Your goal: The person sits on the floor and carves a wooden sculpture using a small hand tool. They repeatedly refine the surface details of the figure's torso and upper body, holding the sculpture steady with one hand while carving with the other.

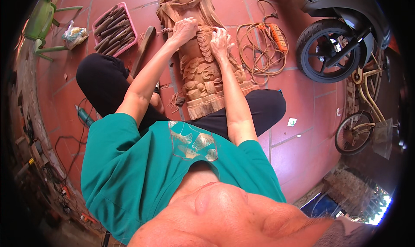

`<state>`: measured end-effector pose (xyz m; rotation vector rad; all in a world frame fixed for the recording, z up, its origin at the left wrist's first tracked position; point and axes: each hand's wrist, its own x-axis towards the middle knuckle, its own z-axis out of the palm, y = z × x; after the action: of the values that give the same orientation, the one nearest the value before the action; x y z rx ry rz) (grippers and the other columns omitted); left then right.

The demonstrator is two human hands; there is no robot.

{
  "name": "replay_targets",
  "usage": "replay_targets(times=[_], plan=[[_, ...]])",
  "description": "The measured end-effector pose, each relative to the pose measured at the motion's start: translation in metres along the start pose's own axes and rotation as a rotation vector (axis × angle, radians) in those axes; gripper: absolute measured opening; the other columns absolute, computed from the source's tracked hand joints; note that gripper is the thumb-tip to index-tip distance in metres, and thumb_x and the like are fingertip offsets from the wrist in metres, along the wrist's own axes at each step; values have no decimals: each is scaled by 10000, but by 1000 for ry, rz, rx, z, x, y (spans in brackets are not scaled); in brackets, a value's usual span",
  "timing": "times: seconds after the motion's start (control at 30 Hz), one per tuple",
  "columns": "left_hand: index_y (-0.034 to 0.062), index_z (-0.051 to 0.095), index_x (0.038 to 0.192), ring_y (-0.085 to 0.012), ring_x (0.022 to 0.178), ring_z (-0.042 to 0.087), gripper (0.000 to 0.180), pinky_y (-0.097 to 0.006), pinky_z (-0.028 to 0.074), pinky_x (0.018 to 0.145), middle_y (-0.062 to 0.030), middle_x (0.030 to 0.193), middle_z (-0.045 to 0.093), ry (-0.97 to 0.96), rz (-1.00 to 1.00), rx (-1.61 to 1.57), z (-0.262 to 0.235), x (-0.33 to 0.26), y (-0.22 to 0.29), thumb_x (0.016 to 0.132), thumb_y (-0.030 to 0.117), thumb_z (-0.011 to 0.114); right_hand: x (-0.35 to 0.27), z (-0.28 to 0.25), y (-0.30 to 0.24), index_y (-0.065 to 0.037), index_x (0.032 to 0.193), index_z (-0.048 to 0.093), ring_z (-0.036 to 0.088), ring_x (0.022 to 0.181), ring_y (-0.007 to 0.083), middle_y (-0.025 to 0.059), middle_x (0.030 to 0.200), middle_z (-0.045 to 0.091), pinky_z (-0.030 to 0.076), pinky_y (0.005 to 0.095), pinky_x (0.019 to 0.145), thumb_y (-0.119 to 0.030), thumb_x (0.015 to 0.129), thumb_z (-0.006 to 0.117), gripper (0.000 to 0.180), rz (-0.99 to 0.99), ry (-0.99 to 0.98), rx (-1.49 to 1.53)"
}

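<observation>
A carved wooden statue [201, 74] lies on the floor between my bent legs, its flat base toward me. My left hand [185, 31] is closed above its middle, with a thin brown rod-like tool [166, 30] poking out on the left side. The tool's other end is hidden by the fingers. On the statue's right side rests my right hand [220, 43], fingers bent against the wood near a raised row of overlapping discs [204, 44]. Whatever its fingertips pinch is too small to make out.
A pink basket [134, 23] of dark stick-like tools and a long wooden piece [143, 50] lie left. An orange power strip [278, 38] with coiled cord [259, 70] lies right, before a motorbike wheel [326, 50]. A green chair [41, 24] and a teal power tool [84, 116] are left.
</observation>
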<state>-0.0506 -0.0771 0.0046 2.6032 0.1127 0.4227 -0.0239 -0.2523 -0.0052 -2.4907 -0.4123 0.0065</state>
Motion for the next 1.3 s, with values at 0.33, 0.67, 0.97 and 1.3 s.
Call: replay_targets(times=[0.33,0.67,0.97,1.3], plan=[[61,654,818,-325,839,638,177,-412,500,735,-117,882,655,-31,-101,-108,-3,-6,-3,801,237,666,0,-8,-6,-214,1188,525,398,1261,288,-4,1270,477,248,739,966,-294,965,445,250,33,-50,18],[27,639,768,-327,832,650,139,-422,514,726,-152,856,644,3,113,107,-1,-1,2,780,163,617,0,1,-2,-214,1204,544,439,1201,307,32,1274,511,286,667,933,-305,971,434,273,0,10,12],[39,667,828,-345,860,637,162,-438,499,763,-141,897,650,-48,-70,-70,1,4,11,799,194,628,0,-6,-4,-208,1181,530,413,1245,271,1,1254,493,257,706,961,-293,965,449,246,37,-16,16],[21,646,775,-373,848,639,136,-458,507,738,-182,852,652,-83,56,80,16,18,15,784,144,587,0,-9,-5,-210,1189,530,438,1227,277,8,1264,508,260,698,961,-302,961,465,255,35,-33,9]])
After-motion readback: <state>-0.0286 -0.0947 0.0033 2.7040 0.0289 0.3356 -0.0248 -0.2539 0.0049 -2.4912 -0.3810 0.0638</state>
